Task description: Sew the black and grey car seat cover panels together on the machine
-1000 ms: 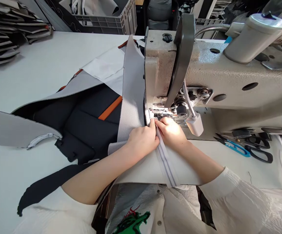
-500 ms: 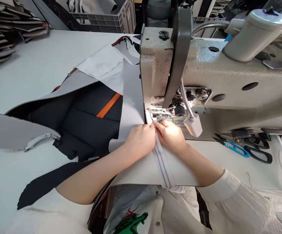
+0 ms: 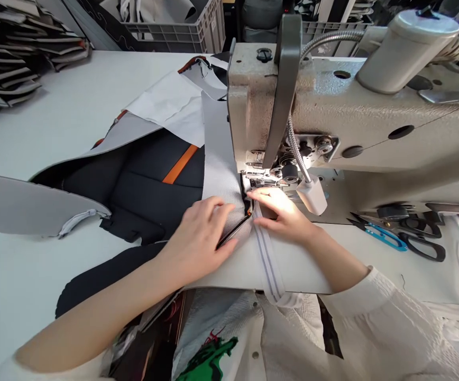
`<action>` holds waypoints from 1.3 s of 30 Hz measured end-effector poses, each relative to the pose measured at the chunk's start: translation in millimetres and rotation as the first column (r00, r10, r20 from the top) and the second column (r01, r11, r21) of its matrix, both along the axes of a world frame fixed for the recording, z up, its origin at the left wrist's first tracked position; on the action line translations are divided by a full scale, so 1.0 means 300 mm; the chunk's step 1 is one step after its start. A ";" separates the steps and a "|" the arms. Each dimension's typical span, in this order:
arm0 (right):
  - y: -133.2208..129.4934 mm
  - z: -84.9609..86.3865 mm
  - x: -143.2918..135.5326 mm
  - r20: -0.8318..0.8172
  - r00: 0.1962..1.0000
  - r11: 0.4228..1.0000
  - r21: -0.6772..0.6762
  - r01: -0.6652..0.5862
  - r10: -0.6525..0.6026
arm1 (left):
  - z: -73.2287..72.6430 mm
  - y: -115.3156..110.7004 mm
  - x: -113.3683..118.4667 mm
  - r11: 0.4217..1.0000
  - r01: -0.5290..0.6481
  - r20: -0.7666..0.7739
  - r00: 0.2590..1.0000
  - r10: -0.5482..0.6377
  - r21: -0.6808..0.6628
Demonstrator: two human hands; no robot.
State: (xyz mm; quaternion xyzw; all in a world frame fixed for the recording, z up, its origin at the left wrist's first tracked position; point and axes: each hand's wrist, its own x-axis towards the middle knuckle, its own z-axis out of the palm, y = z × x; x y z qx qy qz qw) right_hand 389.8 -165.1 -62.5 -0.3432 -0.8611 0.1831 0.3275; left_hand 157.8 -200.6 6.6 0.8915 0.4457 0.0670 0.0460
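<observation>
My left hand lies with fingers apart on a light grey mesh fabric panel, near its dark edge. My right hand rests just in front of the sewing machine's presser foot, fingers stretched and thumb apart, fingertips touching the fabric edge. A white tape with thin dark stripes runs from under my right fingers and hangs over the table's front edge. Joined to the grey panel is a dark padded piece with an orange strip, spread out left of the machine.
The sewing machine fills the right side, its small lamp beside my right hand. Blue-handled snips and black scissors lie at right. Stacked dark pieces stand back left, and a grey crate stands behind.
My left hand has let go of its pinch at the needle, moved left and toward me, and spread out. My right fingers have straightened. A dark fabric edge now shows between the hands.
</observation>
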 end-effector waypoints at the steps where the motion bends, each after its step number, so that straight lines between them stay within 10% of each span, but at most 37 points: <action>1: -0.003 0.011 -0.002 0.071 0.995 0.998 0.016 -0.065 0.064 | 0.011 -0.036 -0.035 0.999 -0.030 -0.048 0.998 0.032 0.034; 5: 0.007 0.038 -0.066 0.360 0.932 0.979 0.176 -0.101 0.032 | 0.046 -0.135 -0.104 1.000 0.001 -0.227 0.974 0.004 0.025; 8: 0.022 0.069 -0.124 0.528 0.848 0.953 0.273 -0.128 -0.038 | 0.071 -0.146 -0.075 0.967 0.117 -0.233 0.957 -0.171 -0.228; 14: -0.024 0.162 -0.081 0.652 0.755 0.952 0.184 -0.246 0.069 | 0.123 -0.090 -0.038 0.876 0.034 -0.181 0.974 -0.137 -0.482; 20: -0.045 0.085 -0.153 0.561 0.828 0.928 0.320 -0.189 -0.025 | 0.138 -0.112 0.027 0.952 0.137 -0.267 0.940 -0.213 -0.275; 25: -0.075 0.030 -0.228 0.545 0.837 0.932 0.324 -0.163 -0.043 | 0.068 -0.166 0.148 0.907 0.137 -0.478 0.813 -0.332 -0.398; 32: -0.120 0.032 -0.068 0.509 0.743 0.887 0.099 0.451 -0.435 | 0.045 -0.051 0.194 0.867 -0.167 -0.457 0.886 -0.077 -0.470; 39: -0.151 0.089 -0.026 0.623 0.782 0.935 -0.275 0.222 -0.003 | 0.022 -0.008 0.193 0.838 -0.221 -0.473 0.879 -0.049 -0.499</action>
